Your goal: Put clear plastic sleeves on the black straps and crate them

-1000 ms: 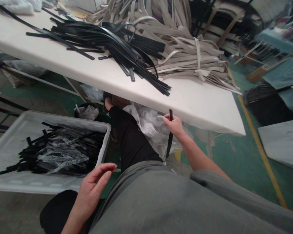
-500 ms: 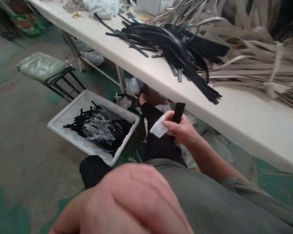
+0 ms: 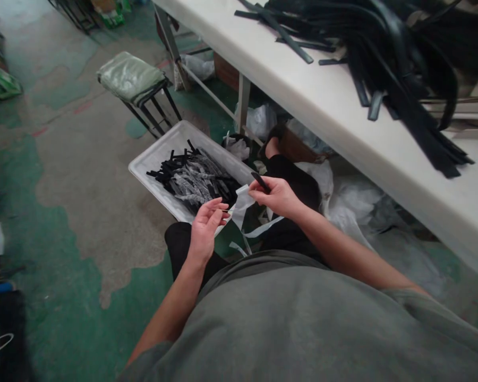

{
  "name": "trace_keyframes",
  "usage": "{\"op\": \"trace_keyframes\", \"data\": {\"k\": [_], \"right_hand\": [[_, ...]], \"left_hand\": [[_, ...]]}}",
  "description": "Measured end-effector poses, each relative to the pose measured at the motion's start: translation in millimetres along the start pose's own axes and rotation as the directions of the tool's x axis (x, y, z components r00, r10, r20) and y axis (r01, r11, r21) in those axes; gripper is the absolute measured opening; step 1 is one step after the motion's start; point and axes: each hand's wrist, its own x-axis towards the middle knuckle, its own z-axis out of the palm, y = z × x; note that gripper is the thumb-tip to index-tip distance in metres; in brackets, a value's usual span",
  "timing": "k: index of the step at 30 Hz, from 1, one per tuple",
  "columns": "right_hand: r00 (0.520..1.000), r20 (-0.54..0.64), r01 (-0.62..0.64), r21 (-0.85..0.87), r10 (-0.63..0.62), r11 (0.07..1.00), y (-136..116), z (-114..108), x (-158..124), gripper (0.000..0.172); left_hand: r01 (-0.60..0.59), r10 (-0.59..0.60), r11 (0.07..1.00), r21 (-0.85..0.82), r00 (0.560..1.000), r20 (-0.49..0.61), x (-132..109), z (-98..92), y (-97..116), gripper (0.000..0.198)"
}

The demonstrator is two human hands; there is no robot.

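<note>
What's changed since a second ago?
The left hand, apparently empty before, rose near the camera, then dropped beside the right hand, fingers at the white strip. That right hand, keeping the black strap, moved toward the bin. The bin and black pile stayed put; the view turned left.

Floor: around you it was green paint [image 3: 71, 297] worn through to a broad patch of grey-brown concrete [image 3: 75, 175], with short red marks [image 3: 40, 131] on it.
Workbench: the long pale tabletop [image 3: 322, 101] slanted across your right, carried on a metal leg [image 3: 243, 101] and a low crossbar [image 3: 207, 87].
Under the bench: you had clear plastic bags [image 3: 262, 121] and a brown cardboard box [image 3: 225, 69] there.
Stool: it stood ahead of you, its padded pale-green seat [image 3: 129, 77] on thin black legs.
Far left: bright green objects, too blurred to identify.
Light: it fell soft and dim, paler toward the upper left.
</note>
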Motion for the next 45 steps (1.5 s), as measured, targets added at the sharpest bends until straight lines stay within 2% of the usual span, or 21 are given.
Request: {"op": "trace_keyframes", "data": {"k": [1, 2, 3, 5, 6, 7, 8, 10, 11, 12, 13, 14, 16, 18, 20, 23, 26, 34, 38, 42, 45], "right_hand": [[1.0, -0.003, -0.013, 0.026, 0.013, 1.0, 2.4, 2.2, 3.8, 0.016], [1.0, -0.004, -0.028, 0.063, 0.029, 0.998, 3.5, 4.2, 7.1, 0.018], [0.999, -0.006, -0.045, 0.107, 0.046, 0.993, 3.5, 6.0, 10.1, 0.019], [0.996, -0.01, -0.082, 0.186, 0.085, 0.979, 0.6, 8.2, 14.8, 0.021], [0.995, -0.007, -0.097, 0.216, 0.101, 0.972, -1.7, 8.4, 16.5, 0.022], [0.993, -0.001, -0.111, 0.239, 0.115, 0.965, -4.4, 8.1, 17.7, 0.022], [0.992, 0.011, -0.124, 0.259, 0.126, 0.958, -7.1, 7.3, 18.4, 0.022], [0.988, 0.053, -0.154, 0.294, 0.145, 0.943, -11.7, 5.1, 18.4, 0.023], [0.985, 0.079, -0.171, 0.308, 0.154, 0.936, -13.3, 4.3, 17.9, 0.023], [0.981, 0.106, -0.187, 0.319, 0.161, 0.929, -14.4, 3.8, 17.1, 0.023], [0.977, 0.132, -0.201, 0.326, 0.166, 0.924, -15.1, 4.0, 16.3, 0.023], [0.974, 0.152, -0.209, 0.332, 0.166, 0.92, -15.4, 4.8, 15.5, 0.023], [0.971, 0.178, -0.211, 0.337, 0.158, 0.918, -15.1, 7.9, 14.5, 0.022], [0.972, 0.181, -0.201, 0.333, 0.147, 0.921, -14.0, 11.8, 14.6, 0.02], [0.975, 0.17, -0.196, 0.328, 0.146, 0.924, -11.9, 15.3, 16.2, 0.019], [0.978, 0.138, -0.193, 0.325, 0.155, 0.926, -6.9, 18.6, 20.9, 0.019], [0.983, 0.114, -0.172, 0.315, 0.142, 0.933, -0.4, 22.4, 26.2, 0.018], [0.988, 0.123, -0.125, 0.306, 0.091, 0.944, 2.4, 36.8, 30.3, 0.013], [0.986, 0.122, -0.144, 0.288, 0.112, 0.947, 2.1, 36.6, 31.9, 0.01], [0.988, 0.115, -0.134, 0.294, 0.105, 0.946, 9.9, 36.8, 37.4, 0.009], [0.991, 0.078, -0.13, 0.339, 0.11, 0.932, 18.5, 36.8, 43.1, 0.011]], "left_hand": [[-0.114, 0.111, 0.989, 0.092, 0.993, 0.034, -4.9, -1.3, 5.0, 0.032], [-0.218, 0.195, 0.959, 0.182, 0.971, 0.136, -9.4, -1.6, 9.3, 0.03], [-0.311, 0.237, 0.918, 0.247, 0.928, 0.287, -13.6, -1.1, 12.2, 0.028], [-0.421, 0.181, 0.859, 0.29, 0.78, 0.599, -20.3, 1.0, 12.2, 0.025], [-0.429, 0.129, 0.856, 0.29, 0.719, 0.683, -22.4, 1.7, 9.2, 0.023], [-0.411, 0.101, 0.862, 0.296, 0.712, 0.695, -23.3, 1.8, 4.6, 0.02], [-0.376, 0.1, 0.872, 0.314, 0.764, 0.637, -23.0, 1.1, -1.1, 0.018], [-0.289, 0.145, 0.882, 0.373, 0.918, 0.368, -18.0, -2.1, -12.1, 0.017], [-0.248, 0.168, 0.878, 0.409, 0.961, 0.22, -13.5, -4.1, -16.1, 0.017], [-0.215, 0.187, 0.868, 0.448, 0.977, 0.107, -7.9, -5.8, -18.6, 0.02], [-0.198, 0.205, 0.85, 0.488, 0.978, 0.038, -1.7, -6.9, -19.6, 0.028], [-0.195, 0.218, 0.827, 0.527, 0.976, 0.018, 4.8, -7.1, -19.5, 0.038], [-0.193, 0.196, 0.806, 0.56, 0.979, 0.056, 16.6, -4.8, -18.3, 0.045], [-0.143, 0.09, 0.841, 0.523, 0.988, 0.127, 24.4, 0.4, -20.1, 0.034], [-0.038, -0.043, 0.895, 0.445, 0.984, 0.171, 26.7, 6.0, -26.5, 0.023], [0.137, -0.191, 0.947, 0.29, 0.967, 0.168, 21.5, 11.5, -39.7, 0.021], [0.253, -0.287, 0.949, 0.189, 0.941, 0.178, 14.6, 12.7, -47.5, 0.025], [0.275, -0.36, 0.897, 0.346, 0.909, 0.212, 18.5, 11.5, -54.5, 0.028], [0.261, -0.345, 0.897, 0.357, 0.918, 0.196, 17.5, 10.3, -54.9, 0.023], [0.24, -0.345, 0.91, 0.338, 0.89, 0.298, 16.8, 6.1, -45.9, 0.023], [0.309, -0.378, 0.913, 0.266, 0.886, 0.268, 20.2, 4.1, -43.3, 0.025]]}}
